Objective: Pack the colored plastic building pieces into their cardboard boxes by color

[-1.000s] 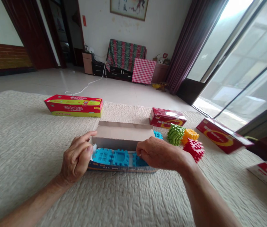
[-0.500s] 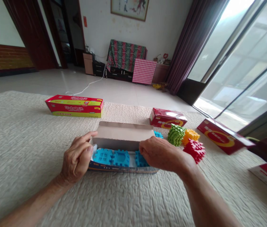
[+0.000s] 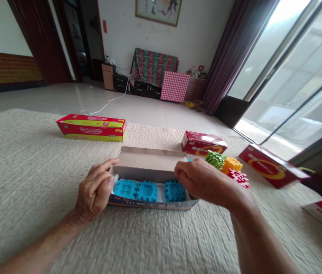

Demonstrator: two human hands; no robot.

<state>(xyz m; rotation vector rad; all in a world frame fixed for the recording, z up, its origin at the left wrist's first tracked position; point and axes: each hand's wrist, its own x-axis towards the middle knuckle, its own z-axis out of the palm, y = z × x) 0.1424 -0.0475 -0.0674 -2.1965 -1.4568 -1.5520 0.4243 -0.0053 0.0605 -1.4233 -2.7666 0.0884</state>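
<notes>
An open cardboard box with a dark printed front stands on the quilted cover, its lid raised at the back. Inside lie blue plastic interlocking blocks: a window-patterned block, a second block touching it, and a third block apart to the right. My left hand grips the box's left end, thumb in front, forefinger along the lid's edge. Over the right end, my right hand is curled beside the third block. Its fingertips are hidden, so anything in them does not show.
Stacks of green blocks, yellow blocks and red blocks sit right, partly behind my right arm. Behind them are a dark red box and another red box. A red-and-yellow box stands back left.
My right hand has shifted right and slightly up, uncovering the third blue block. My left hand keeps its place at the box's left end.
</notes>
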